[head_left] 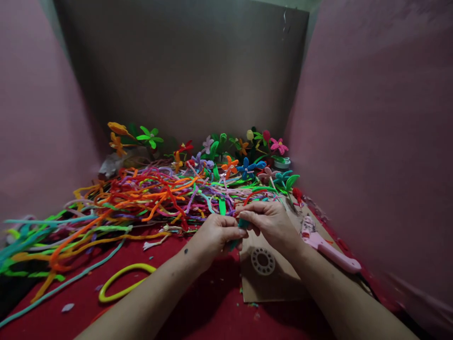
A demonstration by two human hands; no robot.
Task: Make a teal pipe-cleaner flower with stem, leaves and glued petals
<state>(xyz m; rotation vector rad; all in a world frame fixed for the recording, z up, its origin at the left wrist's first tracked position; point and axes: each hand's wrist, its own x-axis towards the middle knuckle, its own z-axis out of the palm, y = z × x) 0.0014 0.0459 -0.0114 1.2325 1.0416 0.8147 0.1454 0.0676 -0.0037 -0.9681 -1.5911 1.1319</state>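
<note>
Both hands meet over the near edge of the pile, fingers pinched together. My left hand [223, 231] is closed on the lower part of a short teal pipe cleaner piece [243, 224]. From the other side, my right hand [271, 221] grips its upper part with thumb and fingers. The fingers cover much of the piece, so its full shape is hidden. Just behind the hands stands a bright green fuzzy leaf [222, 206]. Below them, a white ring with holes [263, 261] lies on a sheet of cardboard [283, 292].
Loose coloured pipe cleaners [155, 191] spread across the red cloth [198, 302] at left and centre. Fuzzy flowers [246, 167] line the back. A pink glue gun [332, 250] lies at right, a yellow loop [123, 271] at left. Pink side panels [375, 132] and a back panel enclose the area.
</note>
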